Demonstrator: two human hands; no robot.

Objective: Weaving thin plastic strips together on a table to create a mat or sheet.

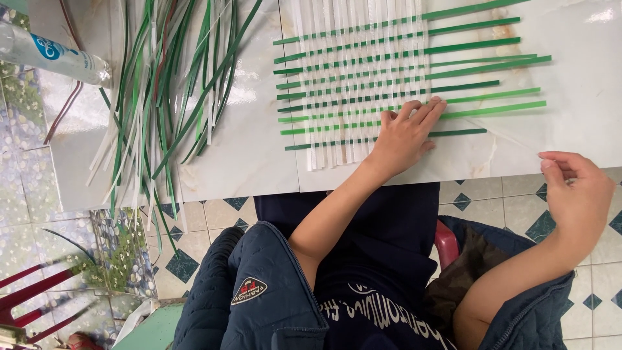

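Observation:
A woven mat (353,78) of white and green strips lies on the white marble-look tabletop (583,97). Long green strip ends (492,61) stick out of it to the right. My left hand (402,133) lies flat on the mat's near right corner, palm down, fingers together, holding nothing. My right hand (576,188) hovers at the table's near edge, to the right of the mat and apart from it. Its fingers curl toward the thumb, and I see nothing between them.
A loose bundle of green and white strips (162,84) lies on the table at the left. A clear plastic bottle (52,55) lies at the far left. A red chair (32,298) stands on the patterned tile floor (505,201).

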